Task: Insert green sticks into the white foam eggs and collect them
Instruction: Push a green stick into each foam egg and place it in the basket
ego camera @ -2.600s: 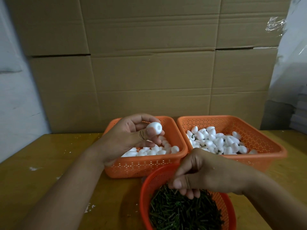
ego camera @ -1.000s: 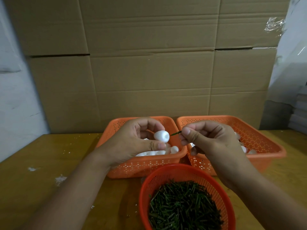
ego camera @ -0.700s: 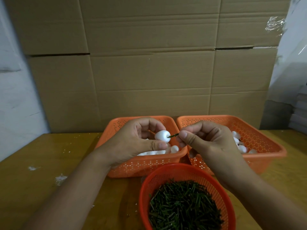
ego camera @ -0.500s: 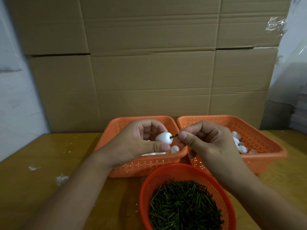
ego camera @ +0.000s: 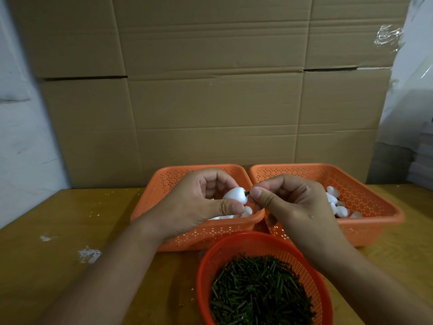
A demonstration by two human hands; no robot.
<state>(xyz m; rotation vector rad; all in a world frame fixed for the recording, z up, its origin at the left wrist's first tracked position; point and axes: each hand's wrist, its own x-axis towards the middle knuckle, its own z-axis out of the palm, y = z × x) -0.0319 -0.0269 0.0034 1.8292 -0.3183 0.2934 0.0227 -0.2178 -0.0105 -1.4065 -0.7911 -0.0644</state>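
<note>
While the left hand point(ego camera: 199, 205) curls around a white foam egg point(ego camera: 235, 195), the right hand point(ego camera: 290, 205) pinches a green stick point(ego camera: 247, 193) poking into its end.

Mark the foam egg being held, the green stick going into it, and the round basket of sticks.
foam egg point(ego camera: 235, 195), head view, on its white side between the left fingers.
green stick point(ego camera: 247, 193), head view, on the short exposed stub beside the egg.
round basket point(ego camera: 243, 240), head view, on its far orange rim.
</note>
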